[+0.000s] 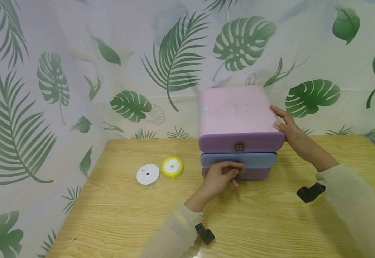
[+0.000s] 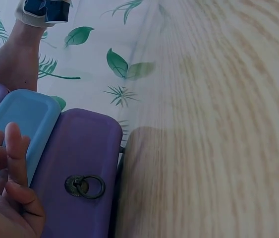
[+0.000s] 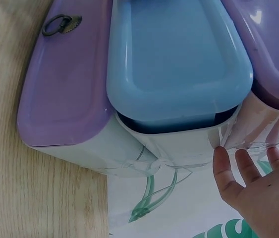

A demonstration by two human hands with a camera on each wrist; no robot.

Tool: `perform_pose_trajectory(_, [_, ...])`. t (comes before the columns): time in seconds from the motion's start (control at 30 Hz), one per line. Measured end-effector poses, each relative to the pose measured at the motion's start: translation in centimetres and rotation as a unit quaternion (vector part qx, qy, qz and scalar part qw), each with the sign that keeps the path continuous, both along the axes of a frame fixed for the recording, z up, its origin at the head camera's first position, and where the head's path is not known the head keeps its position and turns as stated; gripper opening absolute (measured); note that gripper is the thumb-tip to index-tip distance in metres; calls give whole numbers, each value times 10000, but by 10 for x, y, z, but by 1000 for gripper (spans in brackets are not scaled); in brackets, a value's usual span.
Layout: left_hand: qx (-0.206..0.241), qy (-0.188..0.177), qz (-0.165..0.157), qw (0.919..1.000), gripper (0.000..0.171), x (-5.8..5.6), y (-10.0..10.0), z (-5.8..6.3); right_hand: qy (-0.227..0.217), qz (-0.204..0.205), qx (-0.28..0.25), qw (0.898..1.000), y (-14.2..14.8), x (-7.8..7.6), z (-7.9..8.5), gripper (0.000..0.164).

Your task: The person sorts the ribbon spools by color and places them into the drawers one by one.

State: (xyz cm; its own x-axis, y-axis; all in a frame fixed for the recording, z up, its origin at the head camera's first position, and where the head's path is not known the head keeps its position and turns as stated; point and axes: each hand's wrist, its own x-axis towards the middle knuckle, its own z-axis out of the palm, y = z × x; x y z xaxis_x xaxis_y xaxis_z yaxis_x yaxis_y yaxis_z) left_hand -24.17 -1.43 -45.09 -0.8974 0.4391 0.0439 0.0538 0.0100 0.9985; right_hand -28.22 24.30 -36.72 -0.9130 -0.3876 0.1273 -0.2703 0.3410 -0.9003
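A small chest of three stacked drawers (image 1: 234,111) has a pale pink top. Its upper drawer front (image 1: 219,143) is purple, the middle drawer (image 3: 179,59) blue, and the bottom drawer (image 2: 80,144) purple with a ring pull (image 2: 93,187). A dark gap along the blue drawer's edge in the right wrist view shows it slightly pulled out. My left hand (image 1: 219,177) is at the blue front, its thumb and fingers pinched together where that drawer's pull is hidden behind them. My right hand (image 1: 295,138) rests against the chest's right side, fairly straight fingertips touching the wall.
Left of the chest, a white ribbon spool (image 1: 148,174) and a yellow-rimmed spool (image 1: 172,167) lie on the wooden table (image 1: 116,215). A leaf-print cloth (image 1: 123,71) hangs close behind the chest and along the left side.
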Motion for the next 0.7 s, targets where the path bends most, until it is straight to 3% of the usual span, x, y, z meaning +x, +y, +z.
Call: perform_pose_trajectory(0.7, [33, -117, -288, 9995, 30, 16, -8, 1, -23, -12, -75, 10000, -1, -2, -1, 56])
